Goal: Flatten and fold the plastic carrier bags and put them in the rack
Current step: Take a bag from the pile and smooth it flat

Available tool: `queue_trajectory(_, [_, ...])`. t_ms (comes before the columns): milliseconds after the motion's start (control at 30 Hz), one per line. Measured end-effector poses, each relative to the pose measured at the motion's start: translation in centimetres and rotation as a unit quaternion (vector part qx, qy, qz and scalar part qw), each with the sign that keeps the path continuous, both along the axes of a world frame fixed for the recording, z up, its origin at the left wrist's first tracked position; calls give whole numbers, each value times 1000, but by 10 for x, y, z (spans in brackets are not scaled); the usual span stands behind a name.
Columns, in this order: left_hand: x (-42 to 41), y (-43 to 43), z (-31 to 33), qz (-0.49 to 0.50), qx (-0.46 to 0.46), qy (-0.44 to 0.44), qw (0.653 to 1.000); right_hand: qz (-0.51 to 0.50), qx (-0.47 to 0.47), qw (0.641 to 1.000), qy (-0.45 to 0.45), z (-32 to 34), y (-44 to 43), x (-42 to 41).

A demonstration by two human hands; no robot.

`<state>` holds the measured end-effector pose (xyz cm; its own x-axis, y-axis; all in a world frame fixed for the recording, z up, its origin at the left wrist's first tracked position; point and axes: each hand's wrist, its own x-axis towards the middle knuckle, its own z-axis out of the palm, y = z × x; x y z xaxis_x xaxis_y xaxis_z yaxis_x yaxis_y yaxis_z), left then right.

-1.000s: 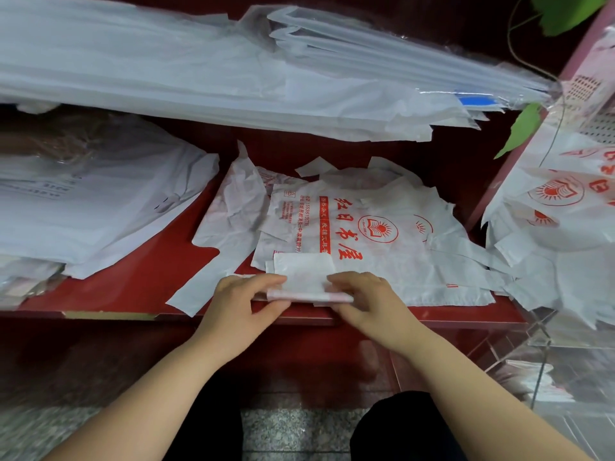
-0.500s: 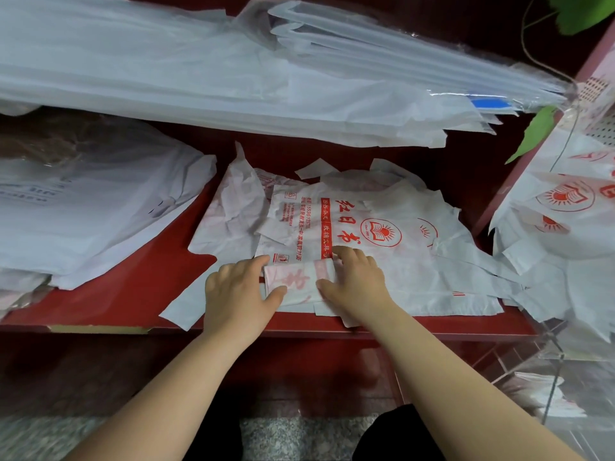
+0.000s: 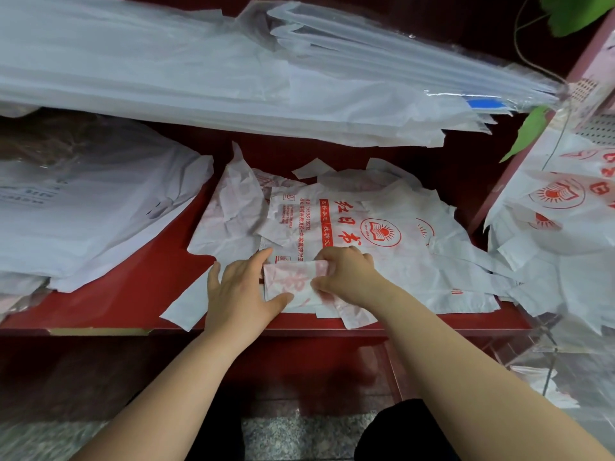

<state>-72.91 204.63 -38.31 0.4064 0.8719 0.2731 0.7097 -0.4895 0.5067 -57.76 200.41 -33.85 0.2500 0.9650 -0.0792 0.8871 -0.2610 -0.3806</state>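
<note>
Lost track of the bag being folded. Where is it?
Head view, centre: the folded bag lies at the front edge of the red shelf, pinched by the right hand, left hand beside it.

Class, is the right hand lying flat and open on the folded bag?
No, the right hand is curled, pinching an edge of the folded bag.

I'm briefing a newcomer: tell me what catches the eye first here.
At the front edge of the red shelf, the left hand lies flat against a small folded bag while the right hand pinches its other end. Just behind them lies a white bag with red print.
</note>
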Motion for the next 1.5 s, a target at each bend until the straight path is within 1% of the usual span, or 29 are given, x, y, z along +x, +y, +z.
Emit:
queue_trajectory(33, [-1,-1,2,-2,-11,-26,1000,5,24,999,27,0,-2,0])
queue_trajectory(100, [-3,-4,9,-10,-69,-119,990,15,66,989,133,2,-10,-1])
queue_trajectory(167, [-5,-10,18,-44,-156,-229,960,19,107,967,231,5,-24,0])
queue_trajectory(200, [-6,-14,23,-68,-187,-262,944,19,119,958,260,7,-32,0])
queue_trajectory(233, [-5,-18,28,-91,-199,-276,936,19,129,951,280,8,-40,2])
queue_trajectory(267, [-3,-22,32,-108,-200,-275,934,16,134,944,300,9,-48,3])
queue_trajectory(333, [4,-35,42,-133,-182,-251,941,4,136,933,334,11,-65,6])
queue_trajectory(367, [10,-42,46,-140,-167,-233,948,0,136,932,335,11,-74,9])
queue_trajectory(400, [16,-49,50,-148,-148,-208,955,-2,138,938,316,12,-84,13])
queue_trajectory(467, [30,-62,56,-166,-113,-148,968,7,146,962,233,15,-105,25])
queue_trajectory(533, [48,-76,59,-199,-98,-90,971,18,148,976,156,22,-126,36])
queue_trajectory(600, [69,-93,61,-221,-102,-63,968,21,148,984,100,23,-147,50])
queue_trajectory(633, [79,-101,62,-232,-109,-59,965,9,143,986,86,23,-157,57])
queue_trajectory(733, [110,-126,61,-287,-123,-65,948,-39,141,985,88,17,-188,80])
queue_trajectory(833, [140,-148,54,-333,-136,-60,931,-85,116,986,87,8,-216,104])
queue_trajectory(967, [180,-164,38,-381,-152,-84,908,-161,121,971,130,-6,-250,140])
queue_trajectory(1033, [198,-167,31,-393,-115,-64,910,-204,168,947,185,-6,-267,158])
queue_trajectory(1100, [215,-165,24,-402,-65,-29,913,-258,235,908,233,-7,-284,178])
queue_trajectory(1167, [230,-164,19,-412,-20,34,910,-307,290,868,261,-14,-297,200])
queue_trajectory(1233, [244,-164,11,-424,19,110,899,-344,313,846,259,-23,-304,220])
queue_trajectory(1300, [254,-166,4,-419,69,175,888,-372,309,840,243,-33,-307,238])
queue_trajectory(1367, [260,-166,-5,-405,108,198,886,-394,297,840,226,-43,-308,252])
queue_trajectory(1433, [261,-165,-11,-399,132,182,889,-398,252,860,196,-54,-307,260])
queue_trajectory(1500, [260,-165,-12,-400,138,184,887,-372,182,893,178,-64,-305,264])
